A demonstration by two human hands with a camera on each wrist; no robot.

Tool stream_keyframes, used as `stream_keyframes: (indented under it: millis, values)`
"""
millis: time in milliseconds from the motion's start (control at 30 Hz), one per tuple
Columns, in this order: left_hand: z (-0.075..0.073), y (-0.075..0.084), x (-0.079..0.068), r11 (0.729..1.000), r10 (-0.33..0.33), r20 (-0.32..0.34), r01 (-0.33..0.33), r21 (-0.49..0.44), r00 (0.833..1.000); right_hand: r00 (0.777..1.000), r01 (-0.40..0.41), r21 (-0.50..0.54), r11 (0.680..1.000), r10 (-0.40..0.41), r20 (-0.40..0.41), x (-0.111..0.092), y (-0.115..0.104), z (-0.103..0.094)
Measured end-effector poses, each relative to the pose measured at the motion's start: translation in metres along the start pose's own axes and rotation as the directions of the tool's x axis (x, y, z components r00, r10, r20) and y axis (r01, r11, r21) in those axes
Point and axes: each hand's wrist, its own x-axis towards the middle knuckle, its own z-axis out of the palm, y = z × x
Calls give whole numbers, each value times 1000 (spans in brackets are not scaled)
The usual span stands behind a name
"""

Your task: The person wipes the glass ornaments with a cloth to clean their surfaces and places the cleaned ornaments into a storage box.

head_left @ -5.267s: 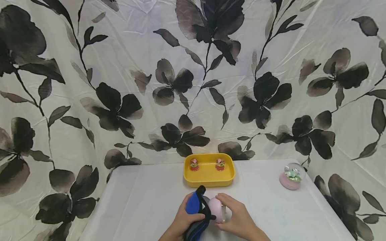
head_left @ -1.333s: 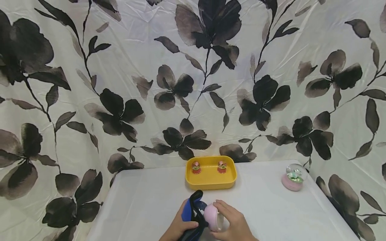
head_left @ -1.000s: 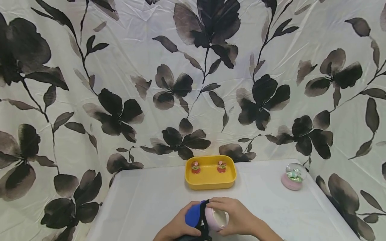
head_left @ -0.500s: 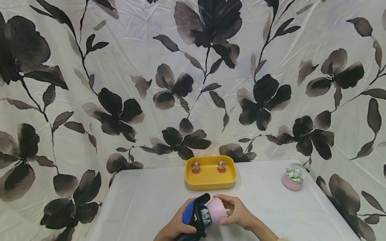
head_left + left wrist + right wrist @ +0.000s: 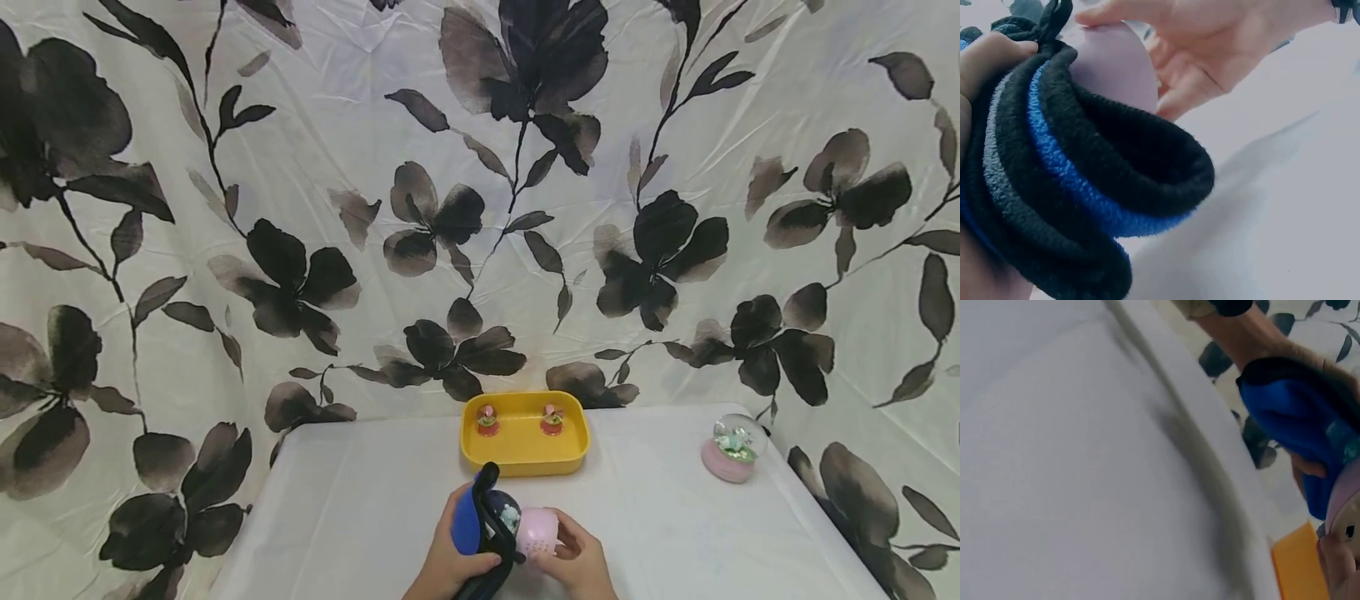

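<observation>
My left hand (image 5: 447, 560) grips a blue cloth with black edging (image 5: 466, 523), folded around one side of a snow globe's clear dome (image 5: 506, 510). In the left wrist view the cloth (image 5: 1054, 144) hangs in thick blue, grey and black folds. My right hand (image 5: 583, 557) holds the globe by its pink base (image 5: 537, 530), which points right, so the globe lies sideways above the table. The right wrist view shows the base's pale underside (image 5: 1349, 525) with a small dark square, and fingers (image 5: 1337, 565) on its rim. Cloth hides part of the dome.
Beyond the hands stands a yellow tray (image 5: 525, 457) with two small red-and-pink figures (image 5: 487, 421) in it. A second snow globe with a pink base (image 5: 727, 461) stands upright near the right edge of the white table (image 5: 360, 492). Floral fabric (image 5: 337, 167) hangs behind.
The pink base has been turned in the right hand, from its underside showing to its patterned side. The cloth has shifted over the dome. The tray and second globe have stayed put.
</observation>
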Motion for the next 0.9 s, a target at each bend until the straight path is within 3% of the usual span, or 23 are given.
stream_keyframes:
  millis: [133,233,300,400,500,633,700,767,900]
  values:
    - [1,-1,-1,996,24,-32,-21,84,999,999,-36,-16,999,36,-2,-3,-9,0]
    - [0,4,2,983,59,-29,-53,178,998,992,-83,7,997,82,96,1,-20,-6]
    - [-1,9,3,972,64,-13,-59,226,998,972,-143,38,989,133,192,5,-26,-13]
    - [-2,14,1,969,39,37,-47,242,999,915,-268,88,959,225,334,11,-32,-24]
    - [-2,17,-2,974,26,96,-46,220,995,841,-377,124,918,283,461,16,-33,-32]
    - [-3,19,-6,981,44,130,-67,181,991,725,-535,178,826,341,598,21,-29,-36]
    - [-3,20,-7,982,56,116,-76,174,992,698,-578,208,789,345,628,21,-27,-34]
    - [-2,20,-6,983,59,91,-74,170,994,703,-590,242,770,342,624,20,-26,-33]
    - [4,16,-5,989,16,39,-21,147,999,778,-530,277,802,329,536,16,-24,-30]
